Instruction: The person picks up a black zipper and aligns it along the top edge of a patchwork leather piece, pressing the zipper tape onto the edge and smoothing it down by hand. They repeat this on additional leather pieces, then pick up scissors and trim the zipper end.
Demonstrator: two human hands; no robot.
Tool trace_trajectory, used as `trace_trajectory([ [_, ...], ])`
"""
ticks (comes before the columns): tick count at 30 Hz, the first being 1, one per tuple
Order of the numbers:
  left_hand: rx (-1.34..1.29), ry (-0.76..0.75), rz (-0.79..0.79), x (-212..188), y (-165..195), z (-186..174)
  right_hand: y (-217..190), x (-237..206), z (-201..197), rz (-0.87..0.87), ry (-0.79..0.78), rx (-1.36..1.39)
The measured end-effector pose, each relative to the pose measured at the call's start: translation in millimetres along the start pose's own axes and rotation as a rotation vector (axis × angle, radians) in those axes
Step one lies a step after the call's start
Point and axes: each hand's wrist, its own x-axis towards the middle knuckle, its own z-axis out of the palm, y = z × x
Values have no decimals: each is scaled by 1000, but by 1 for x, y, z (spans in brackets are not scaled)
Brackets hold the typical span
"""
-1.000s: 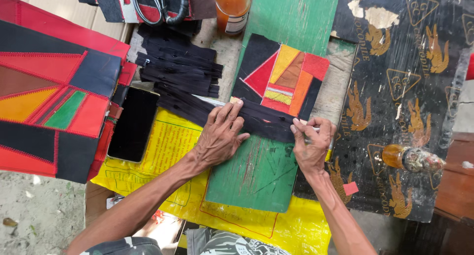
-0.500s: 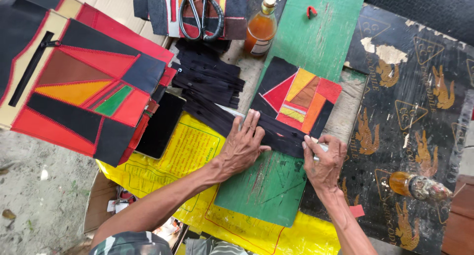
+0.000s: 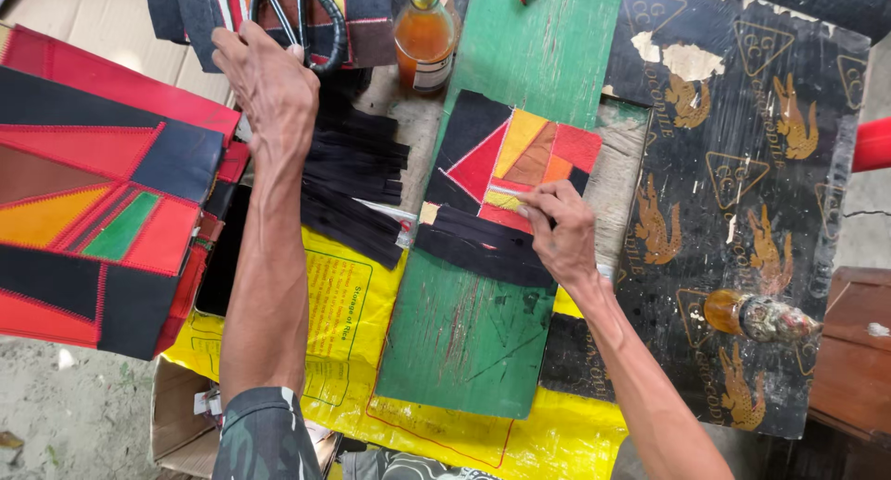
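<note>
Lifted off the black strip since half a second earlier, the left hand (image 3: 269,85) had reached up to the scissors (image 3: 311,20), fingers curled loosely over them, grip unclear. Meanwhile the right hand (image 3: 557,229) stayed pinched on a thin white marker (image 3: 510,191), tip against the multicoloured patchwork piece (image 3: 520,150), which lay flat on the green board (image 3: 473,322), a firm backing for marking.

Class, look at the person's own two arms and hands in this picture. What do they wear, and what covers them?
Both hands, the left hand and the right hand, are bare: no gloves, and no rings or watch that I can see. The forearms are bare too. At the left upper arm a short camouflage sleeve in dark green and grey shows. No sleeve shows on the right arm.
</note>
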Motion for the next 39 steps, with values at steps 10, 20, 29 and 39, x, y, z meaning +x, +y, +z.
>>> trace_trajectory([
  [10,72,127,101,9,8,5,15,12,19,-210,-87,-219],
  [20,126,30,23,36,6,12,25,22,-2,150,-133,133],
  [29,-584,-62,-337,-32,44,-43,10,6,19,-226,28,-263],
  [39,-545,-708,-216,-164,67,-108,8,11,14,-221,-139,-389],
])
